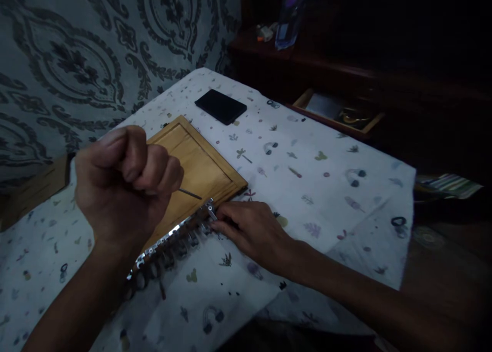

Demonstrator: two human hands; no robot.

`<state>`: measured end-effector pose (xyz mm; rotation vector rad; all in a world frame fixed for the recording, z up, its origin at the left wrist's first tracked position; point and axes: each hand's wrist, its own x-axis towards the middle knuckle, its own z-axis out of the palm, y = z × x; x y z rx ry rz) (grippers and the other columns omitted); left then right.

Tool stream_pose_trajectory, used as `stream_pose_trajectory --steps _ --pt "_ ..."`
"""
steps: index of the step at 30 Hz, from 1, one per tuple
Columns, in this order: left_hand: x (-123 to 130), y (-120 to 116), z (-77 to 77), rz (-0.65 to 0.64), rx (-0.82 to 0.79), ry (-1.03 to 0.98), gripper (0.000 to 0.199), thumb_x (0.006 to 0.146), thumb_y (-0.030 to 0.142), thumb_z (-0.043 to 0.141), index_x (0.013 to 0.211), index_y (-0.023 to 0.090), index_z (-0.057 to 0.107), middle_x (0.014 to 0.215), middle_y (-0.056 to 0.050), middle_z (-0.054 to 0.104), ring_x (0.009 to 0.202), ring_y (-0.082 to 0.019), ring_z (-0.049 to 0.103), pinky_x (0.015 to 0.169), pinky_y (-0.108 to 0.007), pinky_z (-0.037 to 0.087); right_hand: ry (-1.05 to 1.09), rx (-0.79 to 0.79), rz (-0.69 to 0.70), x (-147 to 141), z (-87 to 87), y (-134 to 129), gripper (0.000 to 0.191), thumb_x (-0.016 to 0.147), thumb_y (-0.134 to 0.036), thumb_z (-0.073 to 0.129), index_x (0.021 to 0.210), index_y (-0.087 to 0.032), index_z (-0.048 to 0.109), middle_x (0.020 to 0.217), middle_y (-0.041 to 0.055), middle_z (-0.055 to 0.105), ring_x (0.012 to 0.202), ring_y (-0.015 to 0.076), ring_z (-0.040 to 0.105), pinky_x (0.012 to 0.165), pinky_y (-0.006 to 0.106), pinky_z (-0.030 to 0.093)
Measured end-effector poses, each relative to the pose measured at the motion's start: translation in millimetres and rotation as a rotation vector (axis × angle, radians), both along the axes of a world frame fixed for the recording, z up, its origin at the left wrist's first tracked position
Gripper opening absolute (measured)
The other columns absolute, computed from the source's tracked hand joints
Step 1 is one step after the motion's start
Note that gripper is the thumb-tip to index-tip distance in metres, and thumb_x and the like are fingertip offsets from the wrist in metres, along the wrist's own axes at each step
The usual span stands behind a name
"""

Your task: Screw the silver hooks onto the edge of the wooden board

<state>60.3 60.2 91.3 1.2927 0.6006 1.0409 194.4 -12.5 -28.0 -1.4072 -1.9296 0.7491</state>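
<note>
My left hand (128, 183) is closed in a fist above a framed wooden panel (203, 160). A thin dark shaft (190, 193), like a screwdriver's, sticks out from the fist and points towards the panel's near edge; its handle is hidden in the fingers. Along that edge runs a shiny metal strip (172, 232) with several curved hook-like pieces below it. At the strip's right end, my right hand (249, 229) pinches a small metal hook piece (211, 212) between thumb and fingers. The shaft's tip appears near the strip; I cannot tell whether it touches.
A black phone-like slab (221, 106) lies behind the panel on the patterned white cloth (307, 188). At the left is a brown cardboard piece (36, 190). Beyond the table stand an open drawer (338, 114) and a clear bottle (288, 21). Patterned wall covering borders the left.
</note>
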Motion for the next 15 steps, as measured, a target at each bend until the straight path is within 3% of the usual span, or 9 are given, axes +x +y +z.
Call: stream_pose_trajectory --steps 3,8,15 --pt "1 -9 -2.9 0.135 -0.055 0.044 0.044 0.086 0.025 0.05 0.05 0.016 0.027 0.045 0.005 0.015 0.04 -0.006 0.018 0.04 -0.023 0.021 -0.012 -0.03 0.0 0 2.1 0 0.019 0.09 -0.027 0.064 0.076 -0.014 0.064 0.068 0.0012 0.068 0.058 0.0127 0.059 0.054 0.023 0.034" --pt "7 -21 -23.6 0.31 -0.072 0.043 0.043 0.088 0.032 0.052 0.053 0.017 0.031 0.048 0.004 0.022 0.044 -0.008 0.023 0.045 -0.026 0.023 -0.008 -0.073 0.01 0 6.5 0 0.018 0.091 -0.026 0.06 0.079 -0.015 0.065 0.073 0.0025 0.07 0.064 0.0143 0.061 0.058 0.024 0.037" --pt "9 -29 -25.8 0.37 -0.064 0.045 0.044 0.093 0.033 0.047 0.054 0.017 0.035 0.048 0.003 0.024 0.045 -0.01 0.027 0.048 -0.028 0.026 0.022 -0.06 0.006 0 5.2 1 0.019 0.092 -0.028 0.06 0.078 -0.015 0.065 0.067 0.0008 0.066 0.057 0.0125 0.057 0.055 0.024 0.034"
